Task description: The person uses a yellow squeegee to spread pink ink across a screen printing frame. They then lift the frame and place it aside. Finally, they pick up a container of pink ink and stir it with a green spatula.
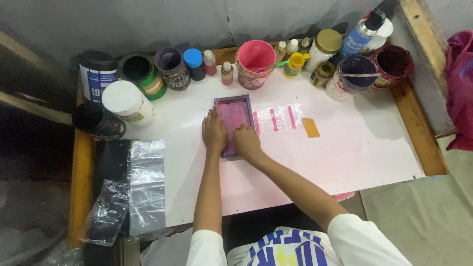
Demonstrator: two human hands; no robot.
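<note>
Small pink-meshed screen frame (233,124) lies lengthwise away from the person (left hand (214,132) and right hand (246,142) pressing flat).

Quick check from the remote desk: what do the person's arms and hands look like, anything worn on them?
Both hands, left hand and right hand, are bare: no gloves, rings or watch visible. The forearms are uncovered. Short white sleeves end above the elbows, part of a white shirt with blue and yellow print.

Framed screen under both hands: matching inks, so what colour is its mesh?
Pink, in the head view: framed screen.
</note>
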